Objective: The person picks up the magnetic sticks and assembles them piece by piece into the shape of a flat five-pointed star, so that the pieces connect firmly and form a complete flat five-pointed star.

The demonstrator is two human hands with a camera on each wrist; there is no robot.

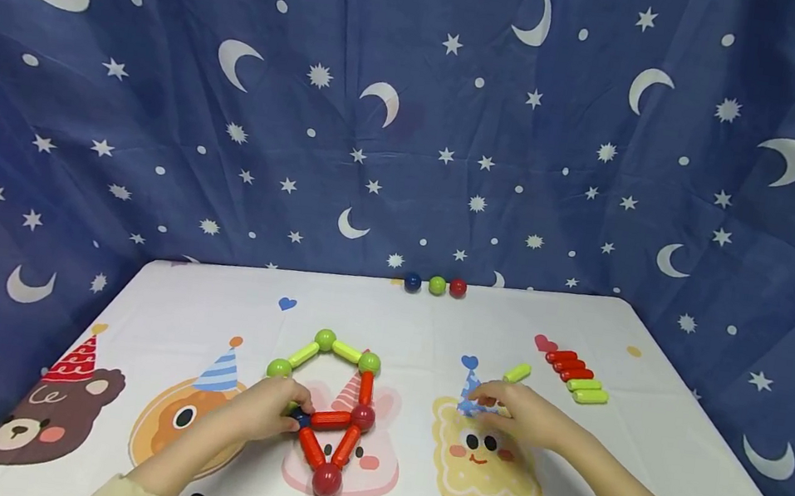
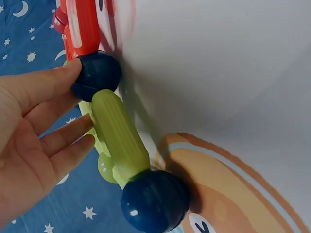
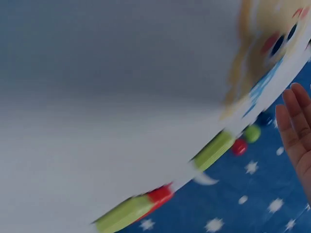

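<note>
A blue curtain [image 1: 423, 168] with white moons and stars hung beyond the fingers of the left hand [image 1: 268, 409] and the right hand [image 1: 522, 415]. A white tabletop [image 1: 646, 482] spread beneath them, and its printed brown bear [image 1: 55, 408] lay well to the left of the left fingers.

A frame of rods and balls [image 1: 329, 420] reached from the left fingertips to the right and away from the wearer. The right fingers were stretched out and close together; whether they touched the tabletop could not be told.

A row of 5 rods [image 1: 577, 375] — 3 red, 2 green — lay to the right of the right fingers and farther off. 1 loose green rod [image 1: 518, 373] lay near those fingers, just past them.

The left thumb and a finger were clamped on a dark blue ball [image 2: 99, 73] of the frame. From it a light green rod [image 2: 119, 133] ran past the other left fingers to another dark blue ball [image 2: 155, 201]. 2 red rods also met the pinched ball. Well beyond the fingers, between the hands, 3 loose balls [image 1: 437, 286] — dark blue, green and red — stood in line at the tabletop's far edge.
</note>
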